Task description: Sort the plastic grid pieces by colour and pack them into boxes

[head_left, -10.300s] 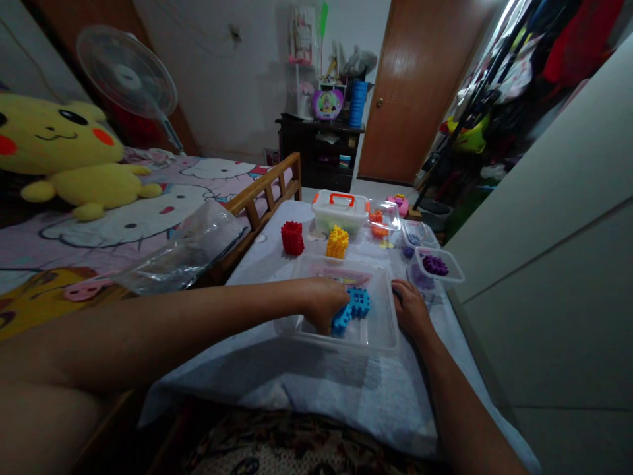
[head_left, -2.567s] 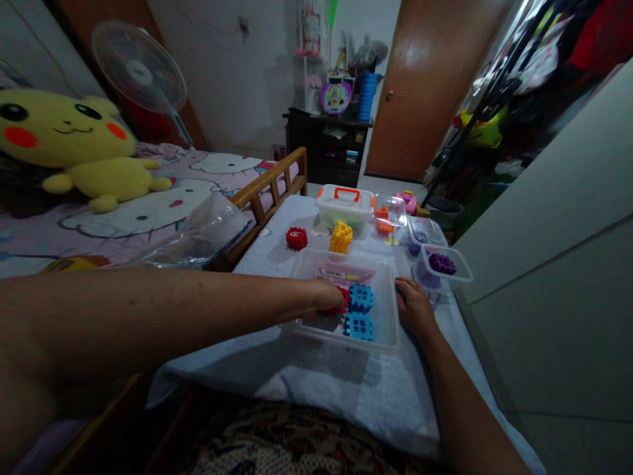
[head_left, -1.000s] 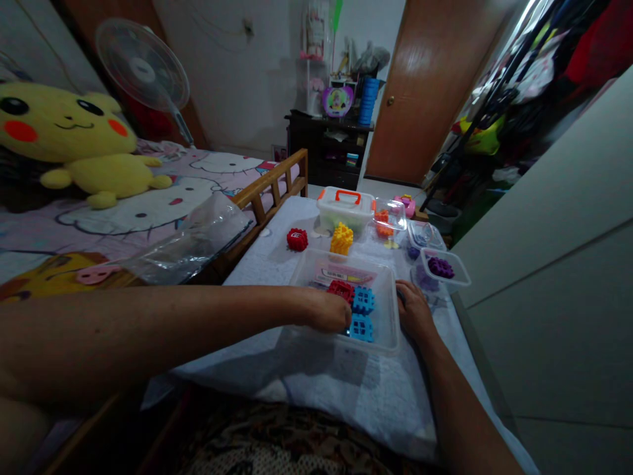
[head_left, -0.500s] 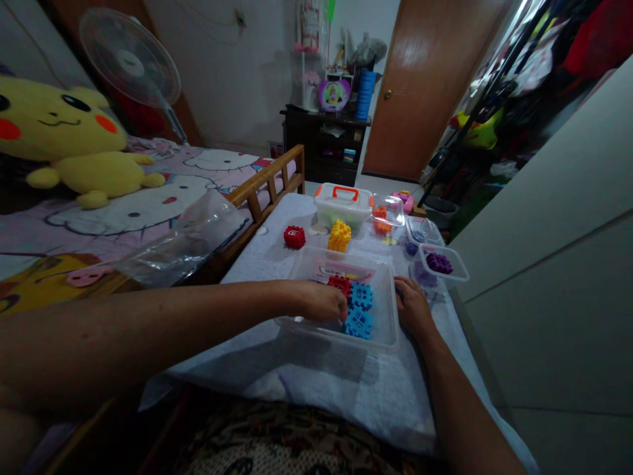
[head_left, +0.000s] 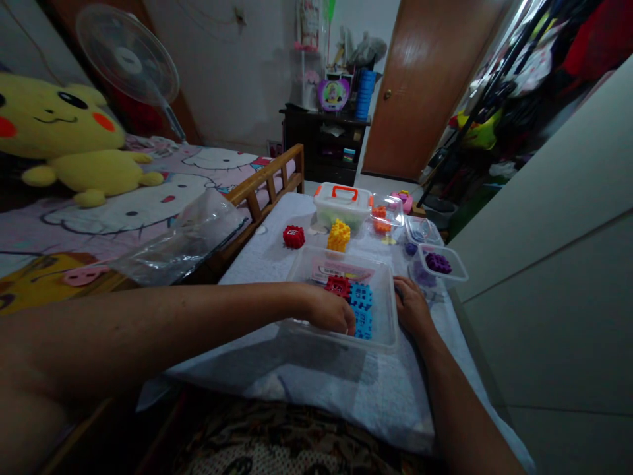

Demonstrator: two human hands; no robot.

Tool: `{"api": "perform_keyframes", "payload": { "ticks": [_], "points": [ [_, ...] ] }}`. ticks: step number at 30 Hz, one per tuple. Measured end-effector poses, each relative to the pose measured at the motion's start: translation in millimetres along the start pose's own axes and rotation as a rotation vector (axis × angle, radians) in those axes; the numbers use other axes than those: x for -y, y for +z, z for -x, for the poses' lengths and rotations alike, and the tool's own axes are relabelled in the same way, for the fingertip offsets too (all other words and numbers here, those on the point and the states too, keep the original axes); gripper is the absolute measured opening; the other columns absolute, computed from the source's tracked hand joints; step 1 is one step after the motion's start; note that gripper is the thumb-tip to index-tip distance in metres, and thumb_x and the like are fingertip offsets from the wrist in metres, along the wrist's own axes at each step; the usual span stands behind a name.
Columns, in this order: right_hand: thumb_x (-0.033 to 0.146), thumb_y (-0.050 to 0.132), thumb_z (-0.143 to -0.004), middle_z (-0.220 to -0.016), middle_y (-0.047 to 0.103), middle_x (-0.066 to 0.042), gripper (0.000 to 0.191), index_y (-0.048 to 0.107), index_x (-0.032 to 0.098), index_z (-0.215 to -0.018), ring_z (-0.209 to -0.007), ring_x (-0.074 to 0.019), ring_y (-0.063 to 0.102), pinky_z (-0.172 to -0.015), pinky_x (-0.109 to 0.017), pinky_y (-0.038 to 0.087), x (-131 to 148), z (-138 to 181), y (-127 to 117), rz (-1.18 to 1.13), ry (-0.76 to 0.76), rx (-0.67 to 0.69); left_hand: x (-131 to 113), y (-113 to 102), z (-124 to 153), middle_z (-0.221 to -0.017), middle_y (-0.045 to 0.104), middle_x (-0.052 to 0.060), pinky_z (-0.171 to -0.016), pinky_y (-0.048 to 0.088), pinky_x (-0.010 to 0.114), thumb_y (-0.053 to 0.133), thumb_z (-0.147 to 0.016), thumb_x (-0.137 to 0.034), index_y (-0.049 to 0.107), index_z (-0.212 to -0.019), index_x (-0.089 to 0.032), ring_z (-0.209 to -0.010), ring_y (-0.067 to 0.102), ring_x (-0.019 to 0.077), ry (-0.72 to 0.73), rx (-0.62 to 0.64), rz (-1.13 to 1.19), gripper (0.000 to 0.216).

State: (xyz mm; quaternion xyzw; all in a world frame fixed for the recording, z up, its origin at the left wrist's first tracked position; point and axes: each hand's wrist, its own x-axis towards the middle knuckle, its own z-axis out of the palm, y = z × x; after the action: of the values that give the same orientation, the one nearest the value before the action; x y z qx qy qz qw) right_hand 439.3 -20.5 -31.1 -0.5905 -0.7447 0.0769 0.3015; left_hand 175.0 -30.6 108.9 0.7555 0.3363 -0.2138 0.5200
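A clear plastic tray [head_left: 387,333] lies on the white-clothed table in front of me. Inside it sit a red block cluster [head_left: 337,285] and two blue block clusters, one at the back [head_left: 361,295] and one at the front [head_left: 364,326]. My left hand [head_left: 327,310] reaches into the tray with fingers curled against the front blue cluster. My right hand [head_left: 411,307] rests closed against the tray's right wall, holding it steady.
Behind the tray stand a small red block piece [head_left: 293,236], a yellow block cluster [head_left: 339,235], a lidded box with an orange handle [head_left: 343,205] and small tubs of orange [head_left: 382,219] and purple pieces [head_left: 437,263]. A bed rail [head_left: 262,183] runs left; a pale cabinet [head_left: 554,218] stands right.
A red cluster has come into the tray beside the blue ones, and only a small red piece stays on the table. My left hand shifted to the front blue cluster. The right hand stayed.
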Motion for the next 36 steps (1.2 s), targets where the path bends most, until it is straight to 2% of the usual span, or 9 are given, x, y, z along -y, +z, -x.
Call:
{"api": "perform_keyframes", "payload": {
  "ticks": [6, 10, 13, 16, 18, 21, 26, 31, 36],
  "points": [
    [0.02, 0.045, -0.084, -0.118, 0.065, -0.011, 0.031, 0.068, 0.02, -0.104, -0.112, -0.0264, 0.057, -0.101, -0.045, 0.042, 1.4, 0.6, -0.3, 0.004, 0.009, 0.0, -2.6, -7.6, 4.3, -0.075, 0.064, -0.001, -0.065, 0.045, 0.026, 0.053, -0.071, -0.015, 0.067, -0.08, -0.018, -0.072, 0.058, 0.0157, 0.047, 0.017, -0.074, 0.017],
    [0.021, 0.044, -0.084, -0.118, 0.065, -0.011, 0.031, 0.068, 0.019, -0.104, -0.112, -0.0268, 0.056, -0.102, -0.046, 0.042, 1.4, 1.6, 0.5, 0.024, 0.009, 0.003, -6.9, -33.1, 32.6, -0.079, 0.064, 0.0, -0.075, 0.047, 0.026, 0.053, -0.078, -0.019, 0.062, -0.079, -0.018, -0.079, 0.059, 0.0148, 0.228, -0.066, -0.049, 0.01],
    [0.023, 0.043, -0.085, -0.119, 0.065, -0.012, 0.031, 0.068, 0.019, -0.104, -0.112, -0.0274, 0.056, -0.102, -0.047, 0.042, 0.5, 2.3, 1.8, 0.04, 0.009, -0.005, 7.2, -67.1, 58.1, -0.089, 0.066, 0.001, -0.081, 0.047, 0.026, 0.052, -0.079, -0.018, 0.063, -0.088, -0.018, -0.084, 0.06, 0.0145, 0.276, -0.412, -0.113, 0.014],
    [0.024, 0.042, -0.085, -0.119, 0.065, -0.012, 0.032, 0.067, 0.019, -0.104, -0.113, -0.028, 0.056, -0.102, -0.048, 0.042, -0.1, 2.2, 2.2, 0.052, 0.009, -0.01, 44.8, -103.1, 68.6, -0.108, 0.067, 0.004, -0.09, 0.047, 0.029, 0.048, -0.079, -0.014, 0.061, -0.106, -0.017, -0.098, 0.062, 0.0175, 0.115, -0.88, -0.271, 0.031],
    [0.025, 0.042, -0.085, -0.119, 0.065, -0.012, 0.032, 0.067, 0.018, -0.104, -0.112, -0.0279, 0.056, -0.102, -0.047, 0.042, 0.0, 1.5, 1.7, 0.053, 0.01, -0.007, 76.5, -121.6, 63.7, -0.126, 0.061, 0.009, -0.1, 0.043, 0.03, 0.054, -0.074, -0.014, 0.056, -0.121, -0.015, -0.115, 0.057, 0.0211, -0.035, -1.023, -0.399, 0.047],
    [0.026, 0.043, -0.085, -0.117, 0.065, -0.012, 0.031, 0.068, 0.018, -0.102, -0.11, -0.0275, 0.058, -0.101, -0.047, 0.043, 0.6, 0.5, 0.5, 0.043, 0.009, -0.004, 116.6, -136.8, 45.0, -0.143, 0.048, 0.014, -0.111, 0.034, 0.031, 0.066, -0.065, -0.017, 0.046, -0.134, -0.013, -0.132, 0.045, 0.0255, -0.249, -0.895, -0.534, 0.072],
    [0.028, 0.043, -0.085, -0.117, 0.066, -0.012, 0.03, 0.069, 0.02, -0.099, -0.11, -0.0283, 0.058, -0.101, -0.048, 0.043, -0.1, 1.5, 0.8, 0.023, 0.004, -0.02, 140.6, -142.2, 16.8, -0.152, 0.035, 0.02, -0.113, 0.029, 0.034, 0.078, -0.053, -0.018, 0.038, -0.138, -0.009, -0.14, 0.033, 0.0315, -0.325, -0.785, -0.482, 0.095],
    [0.026, 0.043, -0.085, -0.118, 0.065, -0.011, 0.03, 0.068, 0.022, -0.101, -0.112, -0.0277, 0.057, -0.101, -0.048, 0.043, -1.1, 2.4, 2.0, 0.006, 0.015, -0.025, 140.2, -138.9, 9.8, -0.113, 0.066, 0.01, -0.085, 0.044, 0.023, 0.07, -0.06, -0.011, 0.051, -0.117, -0.01, -0.097, 0.058, 0.0185, -0.279, -0.738, -0.417, 0.06],
    [0.024, 0.044, -0.084, -0.118, 0.065, -0.011, 0.031, 0.069, 0.022, -0.101, -0.111, -0.0276, 0.058, -0.101, -0.049, 0.043, 0.8, 2.2, 1.4, 0.0, 0.023, -0.023, 143.0, -136.4, 8.5, -0.076, 0.064, -0.003, -0.073, 0.04, 0.02, 0.067, -0.062, -0.009, 0.053, -0.088, -0.015, -0.073, 0.051, 0.0125, -0.223, -0.745, -0.354, 0.029]
  ]
}}
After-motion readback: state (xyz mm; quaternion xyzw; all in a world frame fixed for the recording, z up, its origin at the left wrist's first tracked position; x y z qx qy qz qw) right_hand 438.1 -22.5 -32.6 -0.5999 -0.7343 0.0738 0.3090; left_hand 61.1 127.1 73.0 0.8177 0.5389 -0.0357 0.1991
